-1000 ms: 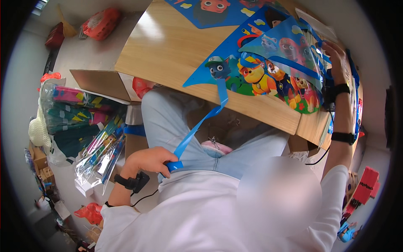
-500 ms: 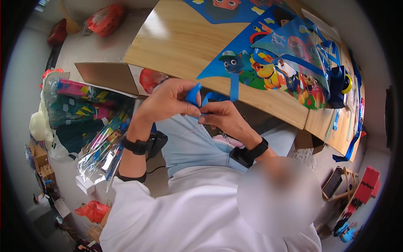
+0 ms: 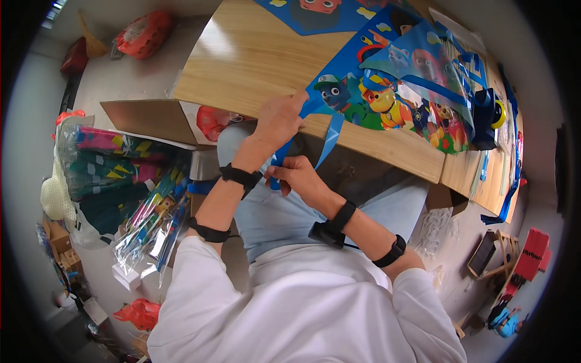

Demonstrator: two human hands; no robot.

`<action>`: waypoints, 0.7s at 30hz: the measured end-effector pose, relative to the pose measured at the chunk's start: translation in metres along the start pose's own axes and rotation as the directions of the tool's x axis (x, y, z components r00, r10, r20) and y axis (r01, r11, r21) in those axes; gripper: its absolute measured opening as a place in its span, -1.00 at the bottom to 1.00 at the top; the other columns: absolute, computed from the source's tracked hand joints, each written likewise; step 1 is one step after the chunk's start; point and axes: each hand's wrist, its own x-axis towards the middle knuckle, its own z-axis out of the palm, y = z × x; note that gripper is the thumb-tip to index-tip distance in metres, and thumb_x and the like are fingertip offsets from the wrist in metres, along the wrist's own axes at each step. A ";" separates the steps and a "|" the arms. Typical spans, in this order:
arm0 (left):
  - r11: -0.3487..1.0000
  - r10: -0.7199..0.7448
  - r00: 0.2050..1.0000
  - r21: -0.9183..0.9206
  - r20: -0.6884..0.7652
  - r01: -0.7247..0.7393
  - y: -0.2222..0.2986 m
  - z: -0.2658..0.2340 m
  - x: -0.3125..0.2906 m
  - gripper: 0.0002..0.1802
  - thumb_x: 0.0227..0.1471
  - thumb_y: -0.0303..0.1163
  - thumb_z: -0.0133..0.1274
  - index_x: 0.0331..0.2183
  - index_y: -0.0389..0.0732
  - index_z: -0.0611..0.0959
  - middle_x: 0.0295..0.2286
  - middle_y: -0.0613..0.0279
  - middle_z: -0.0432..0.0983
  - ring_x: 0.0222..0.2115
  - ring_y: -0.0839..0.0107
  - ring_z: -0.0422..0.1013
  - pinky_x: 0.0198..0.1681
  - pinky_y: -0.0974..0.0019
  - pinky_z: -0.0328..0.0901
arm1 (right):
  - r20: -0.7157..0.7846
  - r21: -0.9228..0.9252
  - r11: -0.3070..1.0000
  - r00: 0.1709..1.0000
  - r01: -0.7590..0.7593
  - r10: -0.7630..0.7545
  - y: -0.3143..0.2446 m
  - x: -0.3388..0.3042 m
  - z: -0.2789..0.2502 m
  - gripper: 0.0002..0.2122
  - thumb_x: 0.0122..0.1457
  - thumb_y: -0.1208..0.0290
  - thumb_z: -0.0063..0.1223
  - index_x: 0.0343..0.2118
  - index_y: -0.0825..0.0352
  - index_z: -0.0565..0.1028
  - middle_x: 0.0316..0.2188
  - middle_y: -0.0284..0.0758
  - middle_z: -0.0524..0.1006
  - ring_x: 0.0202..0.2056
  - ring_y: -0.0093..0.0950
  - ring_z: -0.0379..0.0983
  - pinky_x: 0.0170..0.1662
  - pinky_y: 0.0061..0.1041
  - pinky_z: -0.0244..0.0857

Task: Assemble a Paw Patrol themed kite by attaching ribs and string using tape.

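A blue cartoon-printed kite (image 3: 387, 97) lies on the wooden table (image 3: 254, 60), its corner at the near edge. My left hand (image 3: 279, 121) pinches that corner at the table's edge. A blue ribbon tail (image 3: 330, 138) hangs down from the corner. My right hand (image 3: 296, 175) holds the ribbon's lower end just below the table, over my lap. A blue line spool with a yellow hub (image 3: 487, 115) rests on the kite at the right.
An open cardboard box (image 3: 151, 121) stands left of my knees. Packaged kites in clear bags (image 3: 145, 212) pile up on the floor at left. Another kite (image 3: 315, 12) lies at the table's far side. Red toys (image 3: 526, 260) stand on the floor at right.
A second ago my left hand held the ribbon low by my lap and my right hand reached to the table's right. Both hands now meet at the kite's near corner.
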 end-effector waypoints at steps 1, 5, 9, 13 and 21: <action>1.000 0.004 1.000 -0.011 0.002 -0.004 -0.001 0.002 0.001 -0.59 -0.27 -0.41 0.28 -0.27 -0.19 0.53 -0.51 0.03 0.52 -0.42 0.02 0.48 -0.37 0.07 0.32 | -0.003 0.005 1.000 1.000 -0.001 0.001 0.002 0.003 0.001 -0.78 0.21 0.35 0.04 -0.41 0.43 0.58 -0.51 -0.32 0.59 -0.66 -0.66 0.33 -0.58 -0.66 0.20; 1.000 -0.011 0.998 -0.024 0.056 0.013 -0.011 0.002 0.001 -0.61 -0.27 -0.38 0.29 -0.32 -0.20 0.52 -0.51 0.01 0.53 -0.41 0.01 0.49 -0.36 0.05 0.32 | -0.003 -0.249 0.968 0.999 -0.034 0.035 -0.006 -0.003 0.010 -0.78 0.11 0.34 0.10 -0.46 0.44 0.58 -0.55 -0.22 0.56 -0.68 -0.45 0.43 -0.55 -0.52 0.32; 0.999 -0.010 0.999 -0.030 0.038 0.011 -0.014 0.000 -0.002 -0.65 -0.30 -0.39 0.30 -0.39 -0.22 0.52 -0.54 0.03 0.52 -0.46 0.02 0.48 -0.39 0.08 0.31 | 0.271 -0.895 0.272 0.915 0.354 -0.298 0.005 -0.044 0.036 -0.80 0.03 0.34 0.16 -0.45 0.42 0.59 -0.36 -0.13 0.56 -0.58 -0.30 0.53 -0.49 -0.42 0.37; 0.996 -0.048 0.996 -0.068 0.075 0.053 -0.009 -0.007 -0.004 -0.70 -0.32 -0.40 0.29 -0.48 -0.24 0.51 -0.59 0.04 0.49 -0.51 0.04 0.45 -0.46 0.12 0.29 | 0.339 -0.933 -0.037 0.841 0.358 -0.421 -0.047 -0.073 0.042 -0.87 -0.02 0.42 0.18 -0.51 0.37 0.52 -0.35 -0.16 0.48 -0.55 -0.30 0.45 -0.49 -0.39 0.33; 0.994 -0.096 0.993 -0.036 0.066 0.099 -0.011 0.004 -0.002 -0.80 -0.31 -0.50 0.19 -0.52 -0.24 0.50 -0.59 -0.01 0.48 -0.49 -0.02 0.44 -0.46 0.09 0.29 | 0.104 -0.993 -0.046 0.653 0.105 -0.751 -0.029 -0.003 -0.043 -0.58 -0.04 0.44 0.19 -0.07 0.41 0.45 -0.02 -0.12 0.42 -0.04 -0.18 0.34 -0.02 -0.23 0.25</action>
